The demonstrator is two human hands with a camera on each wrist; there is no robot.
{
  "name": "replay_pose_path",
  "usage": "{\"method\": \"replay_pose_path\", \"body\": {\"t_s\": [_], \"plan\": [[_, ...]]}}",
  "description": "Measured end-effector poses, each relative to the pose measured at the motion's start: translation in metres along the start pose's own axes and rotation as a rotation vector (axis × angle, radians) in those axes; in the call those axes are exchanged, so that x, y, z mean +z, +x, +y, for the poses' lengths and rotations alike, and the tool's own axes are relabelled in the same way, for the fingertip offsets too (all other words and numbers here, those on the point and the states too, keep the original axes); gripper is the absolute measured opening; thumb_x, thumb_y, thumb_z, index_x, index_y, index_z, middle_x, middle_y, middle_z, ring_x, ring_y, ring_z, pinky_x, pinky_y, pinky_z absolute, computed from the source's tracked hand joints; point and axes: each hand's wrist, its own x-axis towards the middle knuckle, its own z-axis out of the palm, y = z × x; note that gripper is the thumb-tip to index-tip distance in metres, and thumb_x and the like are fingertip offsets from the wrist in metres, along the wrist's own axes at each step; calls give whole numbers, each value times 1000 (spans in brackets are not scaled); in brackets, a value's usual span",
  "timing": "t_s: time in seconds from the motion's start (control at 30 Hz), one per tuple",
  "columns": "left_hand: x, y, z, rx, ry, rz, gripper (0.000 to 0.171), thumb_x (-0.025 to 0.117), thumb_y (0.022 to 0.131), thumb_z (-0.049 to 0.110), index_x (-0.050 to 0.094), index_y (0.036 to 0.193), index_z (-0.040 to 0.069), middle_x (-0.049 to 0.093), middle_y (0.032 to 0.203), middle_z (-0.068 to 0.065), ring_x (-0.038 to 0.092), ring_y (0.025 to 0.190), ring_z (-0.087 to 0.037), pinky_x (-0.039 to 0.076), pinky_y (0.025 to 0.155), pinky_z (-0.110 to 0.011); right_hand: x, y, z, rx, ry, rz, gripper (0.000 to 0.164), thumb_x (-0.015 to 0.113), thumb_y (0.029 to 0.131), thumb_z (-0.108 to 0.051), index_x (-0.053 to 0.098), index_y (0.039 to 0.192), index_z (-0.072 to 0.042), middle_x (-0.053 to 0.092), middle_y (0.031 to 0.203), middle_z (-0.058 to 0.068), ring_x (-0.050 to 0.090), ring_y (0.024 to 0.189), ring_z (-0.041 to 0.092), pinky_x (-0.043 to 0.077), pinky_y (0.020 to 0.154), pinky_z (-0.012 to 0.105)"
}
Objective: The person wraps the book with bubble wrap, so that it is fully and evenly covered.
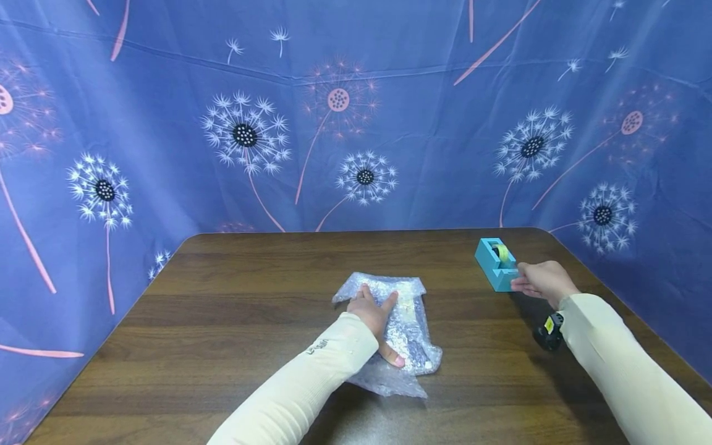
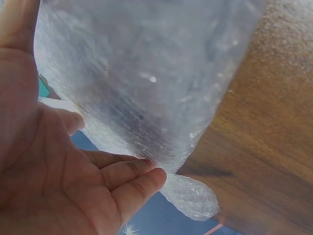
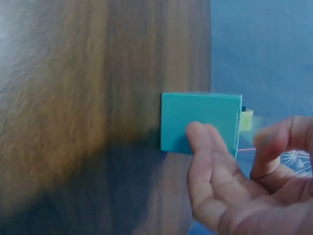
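My left hand (image 1: 371, 316) rests on a bubble-wrap bundle (image 1: 410, 339), thumb and fingers spread. Something pale shows through the clear wrap, its kind hidden. In the left wrist view the fingers of the left hand (image 2: 63, 171) lie along the edge of the wrap (image 2: 137, 63). My right hand (image 1: 546, 281) is at the near end of a turquoise tape dispenser (image 1: 494, 272), which bears a yellowish tape roll (image 1: 502, 252). Seen from the right wrist, bent fingers of the right hand (image 3: 239, 191) overlap the dispenser's end face (image 3: 205, 107), the thumb apart from them.
The brown wooden table (image 1: 222, 321) carries the bundle at its middle and the dispenser toward the far right. A blue cloth (image 1: 434, 154) with dandelion prints hangs behind it and along both sides. A small black camera (image 1: 549, 334) hangs at the right wrist.
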Motion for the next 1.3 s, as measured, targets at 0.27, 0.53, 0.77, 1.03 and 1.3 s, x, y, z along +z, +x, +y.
{"method": "replay_pose_path", "body": {"t_s": [0.27, 0.53, 0.77, 1.03, 1.3], "plan": [[0, -1, 0, 12, -22, 6, 128, 89, 58, 66, 23, 163, 33, 18, 164, -28, 29, 149, -40, 45, 109, -41, -1, -2, 15, -117, 16, -44, 59, 22, 107, -18, 27, 140, 30, 69, 116, 28, 71, 91, 6, 58, 88, 30], [-1, 1, 0, 6, 50, 6, 129, 87, 59, 70, 21, 163, 34, 20, 164, -28, 31, 149, -37, 46, 107, -36, 4, -7, 27, -213, 79, -40, 56, 19, 110, -16, 23, 142, 29, 65, 123, 33, 68, 92, -1, 57, 87, 26], [-3, 3, 0, 8, 41, -16, 129, 86, 60, 68, 18, 164, 34, 18, 164, -28, 26, 151, -36, 41, 112, -37, 9, -14, 37, -310, 171, -39, 49, 18, 109, -12, 41, 125, 27, 59, 130, 33, 68, 98, -1, 55, 87, 20], [-3, 1, 0, 20, 40, 0, 129, 87, 59, 69, 21, 163, 32, 19, 164, -28, 25, 151, -36, 40, 113, -38, 11, -17, 47, -362, 270, -72, 40, 18, 105, -7, 46, 79, 2, 43, 140, 38, 64, 108, -2, 54, 91, 21], [-2, 2, 1, 5, 40, -23, 129, 86, 59, 70, 19, 163, 34, 18, 164, -27, 27, 151, -37, 42, 112, -39, 11, -19, 52, -363, 351, -32, 35, 21, 102, -2, 37, 71, 0, 63, 129, 22, 65, 104, -3, 55, 89, 21]]}}
